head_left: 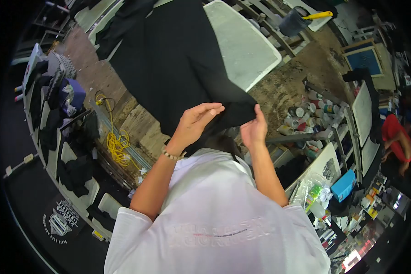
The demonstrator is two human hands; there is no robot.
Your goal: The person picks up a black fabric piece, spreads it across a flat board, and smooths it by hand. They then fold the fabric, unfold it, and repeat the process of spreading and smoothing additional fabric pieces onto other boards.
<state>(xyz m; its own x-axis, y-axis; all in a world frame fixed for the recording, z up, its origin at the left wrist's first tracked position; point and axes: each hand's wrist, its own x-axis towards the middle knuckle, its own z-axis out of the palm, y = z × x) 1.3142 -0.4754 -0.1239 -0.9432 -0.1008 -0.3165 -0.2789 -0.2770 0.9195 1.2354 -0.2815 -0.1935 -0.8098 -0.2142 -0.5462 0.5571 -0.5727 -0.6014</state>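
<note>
Black cloth is taking up the centre of the view: one black garment (178, 59) is lying spread over one white board (246, 50), with its near edge hanging off the board's end just in front of the person's chest. Both hands are gripping that near edge. The left hand (195, 122) is folding its fingers down over the fabric with the thumb underneath, closed on the cloth. The right hand (254, 130) is pinching the corner beside it, fingers drawn tight on the fabric. One beaded bracelet (170, 155) is sitting on the left wrist. As to containers, one dark bucket (290, 23) is standing beyond the board and is carrying one yellow-handled tool (318, 15); its other contents cannot be made out. A rack (326, 132) to the right is holding a cluster of small pots (306, 112), too crowded for an exact count, and their contents are not showing. One blue box (343, 185) is resting lower right, shut. One yellow cable (116, 142) is lying tangled on the floor to the left. One person in red (394, 132) is working at the far right.
</note>
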